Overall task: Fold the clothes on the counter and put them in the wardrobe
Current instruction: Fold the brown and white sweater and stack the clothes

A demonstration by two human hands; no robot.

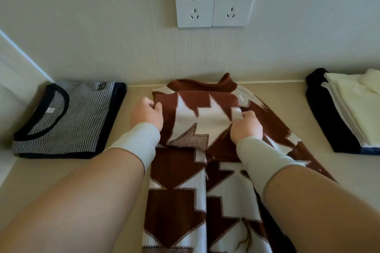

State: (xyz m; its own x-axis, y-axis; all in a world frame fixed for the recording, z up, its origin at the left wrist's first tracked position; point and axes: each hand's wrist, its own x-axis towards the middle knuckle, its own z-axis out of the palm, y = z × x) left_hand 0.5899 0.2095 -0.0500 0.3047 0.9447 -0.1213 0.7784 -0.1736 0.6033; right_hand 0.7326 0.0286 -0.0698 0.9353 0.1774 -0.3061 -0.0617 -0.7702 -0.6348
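Observation:
A brown and white patterned knit sweater (185, 187) lies lengthwise on the beige counter (131, 96), its brown collar against the wall. A folded-over part lies across its upper half. My left hand (148, 115) pinches the left edge of that folded part. My right hand (246, 127) grips its right edge. Both wrists wear pale grey cuffs. A folded striped top (70, 121) with dark trim rests on the counter to the left.
A stack of folded cream and white clothes (357, 109) on a dark garment (324, 113) sits at the right. Two white wall sockets (214, 5) are mounted above the counter. A white panel (12, 80) borders the counter's left side.

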